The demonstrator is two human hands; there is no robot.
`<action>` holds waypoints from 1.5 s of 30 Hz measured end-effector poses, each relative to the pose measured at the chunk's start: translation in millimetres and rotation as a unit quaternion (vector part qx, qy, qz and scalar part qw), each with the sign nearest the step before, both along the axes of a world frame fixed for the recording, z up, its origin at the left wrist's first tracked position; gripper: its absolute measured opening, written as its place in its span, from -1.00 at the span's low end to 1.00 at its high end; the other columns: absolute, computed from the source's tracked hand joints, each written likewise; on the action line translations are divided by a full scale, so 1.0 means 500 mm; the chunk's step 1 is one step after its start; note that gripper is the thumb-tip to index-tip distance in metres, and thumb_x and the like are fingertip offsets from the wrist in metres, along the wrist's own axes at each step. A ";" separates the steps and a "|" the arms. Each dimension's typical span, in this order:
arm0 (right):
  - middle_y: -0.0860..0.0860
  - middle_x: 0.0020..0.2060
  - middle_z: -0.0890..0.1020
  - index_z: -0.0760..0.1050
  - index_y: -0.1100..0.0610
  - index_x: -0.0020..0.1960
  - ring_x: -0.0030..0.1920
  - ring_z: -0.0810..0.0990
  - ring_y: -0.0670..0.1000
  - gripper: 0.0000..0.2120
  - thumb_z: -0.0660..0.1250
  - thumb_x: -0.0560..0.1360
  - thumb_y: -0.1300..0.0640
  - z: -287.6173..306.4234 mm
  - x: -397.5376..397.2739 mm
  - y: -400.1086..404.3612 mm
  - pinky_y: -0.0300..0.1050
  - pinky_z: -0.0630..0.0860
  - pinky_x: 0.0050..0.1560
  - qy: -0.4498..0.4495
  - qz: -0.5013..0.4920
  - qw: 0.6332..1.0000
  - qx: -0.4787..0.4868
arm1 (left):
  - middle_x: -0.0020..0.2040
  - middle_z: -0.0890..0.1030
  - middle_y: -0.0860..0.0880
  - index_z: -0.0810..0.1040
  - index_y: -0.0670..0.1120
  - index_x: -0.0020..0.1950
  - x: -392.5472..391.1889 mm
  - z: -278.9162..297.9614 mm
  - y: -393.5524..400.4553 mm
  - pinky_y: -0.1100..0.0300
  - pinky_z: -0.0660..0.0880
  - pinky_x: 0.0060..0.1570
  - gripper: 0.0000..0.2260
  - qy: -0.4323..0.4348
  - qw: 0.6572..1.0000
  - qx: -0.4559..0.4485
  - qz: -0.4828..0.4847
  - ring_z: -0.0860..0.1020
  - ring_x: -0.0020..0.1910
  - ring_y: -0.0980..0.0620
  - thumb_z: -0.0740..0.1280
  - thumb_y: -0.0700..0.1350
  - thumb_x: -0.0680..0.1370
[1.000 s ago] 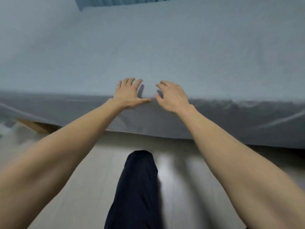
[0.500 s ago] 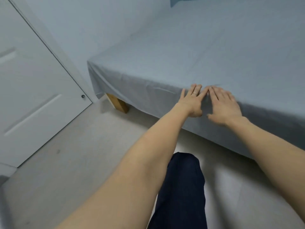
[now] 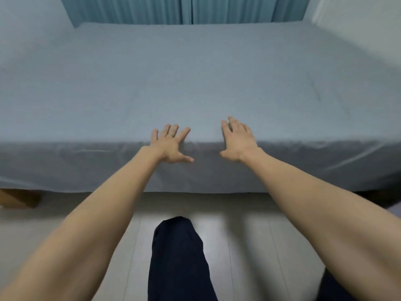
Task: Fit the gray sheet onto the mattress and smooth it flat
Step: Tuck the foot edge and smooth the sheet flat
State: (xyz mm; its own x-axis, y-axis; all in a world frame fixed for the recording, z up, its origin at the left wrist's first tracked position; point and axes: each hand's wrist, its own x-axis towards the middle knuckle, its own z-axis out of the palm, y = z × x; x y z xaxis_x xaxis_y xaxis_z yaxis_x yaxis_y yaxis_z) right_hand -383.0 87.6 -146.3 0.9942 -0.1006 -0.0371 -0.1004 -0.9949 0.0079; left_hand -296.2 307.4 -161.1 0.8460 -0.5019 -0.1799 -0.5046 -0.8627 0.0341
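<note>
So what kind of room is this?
Most likely a bedroom: a wide mattress under a gray sheet, blue curtains behind it, and a wooden bed leg on the pale floor.

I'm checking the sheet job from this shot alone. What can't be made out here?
- Head view: the mattress itself, covered by the gray sheet.
- Whether the left hand and right hand press or just touch.
- The sheet's side ends, cut off by the frame.
- Tucking under the hanging edge.

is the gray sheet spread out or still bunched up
Spread out. The sheet lies flat across the bed top and hangs down the near side, both open hands on its edge.
</note>
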 end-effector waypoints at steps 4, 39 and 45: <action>0.06 0.60 -0.13 -0.20 0.08 0.61 0.60 -0.14 0.05 -0.04 0.37 0.48 -0.10 -0.014 -0.009 -0.040 0.03 -0.09 0.57 0.059 0.004 0.998 0.008 | 0.62 -0.12 -0.05 -0.21 0.23 0.57 -0.018 -0.035 0.000 -0.21 -0.19 0.48 -0.09 -0.062 0.998 -0.007 0.002 -0.20 0.58 -0.07 0.27 0.42 0.42; 0.13 0.49 0.28 0.28 0.15 0.47 0.48 0.26 0.16 -0.35 0.35 0.46 -0.06 0.020 0.389 0.874 0.05 0.24 0.44 -0.043 0.365 0.928 0.061 | 0.57 0.19 -0.12 0.14 -0.07 0.58 0.068 -0.007 0.833 0.04 0.08 0.52 -0.35 -0.110 0.919 -0.143 0.351 0.09 0.56 -0.10 0.29 0.11 0.58; 0.09 0.55 0.19 0.27 0.10 0.50 0.52 0.19 0.13 -0.31 0.34 0.44 -0.11 0.020 0.569 1.152 0.04 0.18 0.48 -0.032 0.443 0.891 0.096 | 0.47 0.36 -0.13 0.32 -0.08 0.50 0.204 -0.005 1.038 0.03 0.17 0.44 -0.53 -0.202 0.876 -0.130 0.418 0.22 0.49 -0.11 0.19 0.08 0.63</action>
State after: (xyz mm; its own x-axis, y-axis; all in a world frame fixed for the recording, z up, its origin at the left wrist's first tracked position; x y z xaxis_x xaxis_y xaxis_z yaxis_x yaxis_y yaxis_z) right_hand -98.5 663.6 -136.3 0.6812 0.7265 0.0907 0.7305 -0.6665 -0.1486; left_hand -194.3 826.3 -163.4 0.9062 0.3433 0.2469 0.2835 -0.9264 0.2478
